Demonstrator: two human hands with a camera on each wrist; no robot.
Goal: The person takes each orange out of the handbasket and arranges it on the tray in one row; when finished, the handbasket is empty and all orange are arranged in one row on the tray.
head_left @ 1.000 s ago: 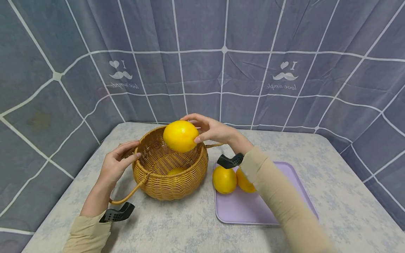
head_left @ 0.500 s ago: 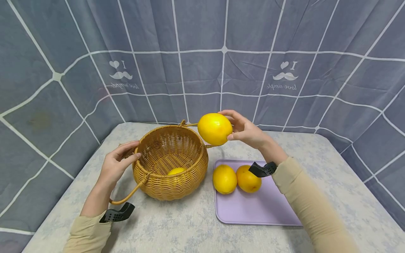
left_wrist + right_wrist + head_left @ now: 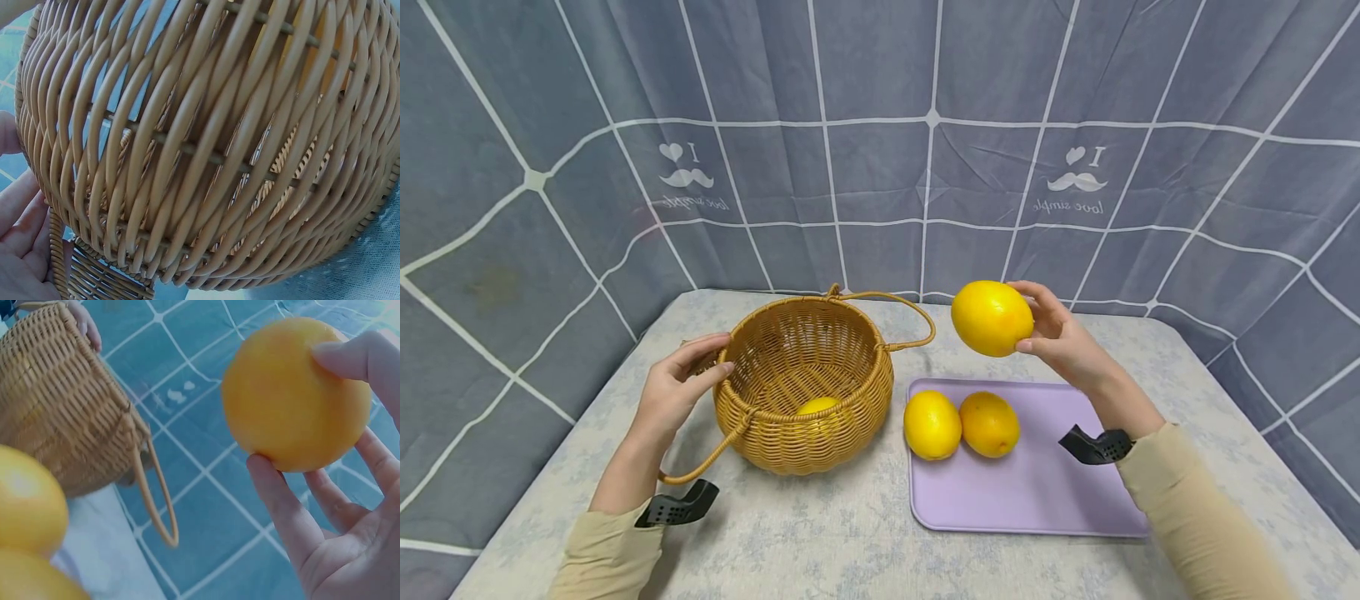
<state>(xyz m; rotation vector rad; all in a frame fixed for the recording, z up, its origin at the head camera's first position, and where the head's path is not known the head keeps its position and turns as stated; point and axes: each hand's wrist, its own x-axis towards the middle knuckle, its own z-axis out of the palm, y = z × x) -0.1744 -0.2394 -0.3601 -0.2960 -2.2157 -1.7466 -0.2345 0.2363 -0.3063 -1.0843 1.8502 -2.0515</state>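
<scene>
Yellow fruit (image 3: 992, 318) — pinched by the right hand (image 3: 1063, 340); left hand (image 3: 674, 382) — gripping the wicker basket (image 3: 808, 442).

Left arm: wrinkled beige fabric sleeve (image 3: 610, 557), 8 o'clock in the head view. At its 2 o'clock: angular black wrist unit (image 3: 676, 507), perforated with small holes. Right arm: smoother beige fabric sleeve (image 3: 1198, 508), 4 o'clock; bent black wrist unit (image 3: 1097, 447), perforated, at its 10 o'clock.
</scene>
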